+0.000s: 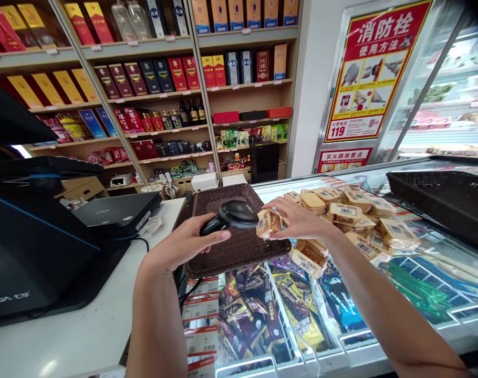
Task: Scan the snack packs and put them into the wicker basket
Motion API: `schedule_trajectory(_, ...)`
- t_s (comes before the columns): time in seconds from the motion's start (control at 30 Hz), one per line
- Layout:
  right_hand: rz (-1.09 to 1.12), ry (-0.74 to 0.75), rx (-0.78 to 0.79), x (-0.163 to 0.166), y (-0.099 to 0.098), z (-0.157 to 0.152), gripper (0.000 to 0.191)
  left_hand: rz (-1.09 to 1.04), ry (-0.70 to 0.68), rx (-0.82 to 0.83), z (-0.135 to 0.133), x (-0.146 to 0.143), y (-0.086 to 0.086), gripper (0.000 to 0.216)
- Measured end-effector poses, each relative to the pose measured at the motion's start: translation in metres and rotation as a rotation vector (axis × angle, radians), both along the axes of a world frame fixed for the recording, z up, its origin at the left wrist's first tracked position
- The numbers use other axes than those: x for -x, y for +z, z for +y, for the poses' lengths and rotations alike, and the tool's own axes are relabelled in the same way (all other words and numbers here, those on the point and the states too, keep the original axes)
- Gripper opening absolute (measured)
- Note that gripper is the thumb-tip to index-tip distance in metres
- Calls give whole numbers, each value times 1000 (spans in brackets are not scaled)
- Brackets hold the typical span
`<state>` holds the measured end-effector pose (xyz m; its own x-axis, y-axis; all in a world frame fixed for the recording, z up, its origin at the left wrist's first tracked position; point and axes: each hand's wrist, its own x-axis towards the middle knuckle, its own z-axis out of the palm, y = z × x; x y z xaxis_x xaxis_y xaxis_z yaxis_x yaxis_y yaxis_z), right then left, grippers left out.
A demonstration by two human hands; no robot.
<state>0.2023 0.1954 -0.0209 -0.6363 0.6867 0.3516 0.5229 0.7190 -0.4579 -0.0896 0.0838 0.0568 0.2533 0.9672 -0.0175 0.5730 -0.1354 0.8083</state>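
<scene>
In the head view, my left hand (184, 242) is closed round the handle of a black barcode scanner (239, 212). The scanner's head points right, at a packaged snack cake (268, 223) that my right hand (296, 218) grips between thumb and fingers. Scanner and package are very close; I cannot tell if they touch. Both are above a brown woven basket (231, 247) resting on the freezer's glass top. Right of the basket lies a heap of similar wrapped cakes (345, 212), some with barcodes facing up. My right forearm passes in front of part of the heap.
Under the glass of the chest freezer (321, 362) lie packaged ice creams (255, 310) in wire baskets. A white counter (77, 336) with a black checkout terminal (38, 247) stands at left. A dark tray (444, 202) sits at far right. Shelves of boxed bottles (156, 76) line the back wall.
</scene>
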Motion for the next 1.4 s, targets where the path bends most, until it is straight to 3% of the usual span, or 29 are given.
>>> schedule_trajectory(0.13,-109,-10,67,8,-7,-2,48,-17,56,-35,2,5,0,32)
schedule_trajectory(0.27,-157,-118,114,25,-27,2,39,-10,68,-27,5,8,-3,33)
schedule_trajectory(0.37,-65,-236,52,35,-42,12,33,13,60,-16,9,7,-6,33)
schedule_trajectory(0.43,-41,-290,-13,33,-45,19,41,24,60,-13,13,8,-9,33)
schedule_trajectory(0.53,-97,-427,-95,18,-36,26,45,54,62,-13,20,10,-13,36)
schedule_trajectory(0.63,-191,-698,-159,-9,-19,27,43,53,60,5,25,9,-14,37)
schedule_trajectory(0.73,-316,-921,-76,-34,-12,29,42,63,59,-6,24,3,-11,38)
schedule_trajectory(0.8,-386,-964,-10,-46,-16,34,42,74,57,-17,22,-3,-8,40)
schedule_trajectory(0.97,-370,-958,1,-53,-27,44,42,70,48,-42,18,-11,-5,43)
schedule_trajectory(1.1,31,-960,72,-47,-16,40,44,46,44,-57,17,-12,-5,41)
schedule_trajectory(1.17,425,-836,238,-42,-4,33,47,40,38,-57,16,-12,-5,39)
schedule_trajectory(1.27,1042,-446,681,-34,14,21,34,28,20,-54,14,-11,-7,38)
schedule_trajectory(1.33,1272,-223,961,-29,22,15,23,7,10,-46,14,-10,-8,37)
schedule_trajectory(1.4,1355,-126,1140,-23,27,10,23,-23,10,-39,13,-10,-8,38)
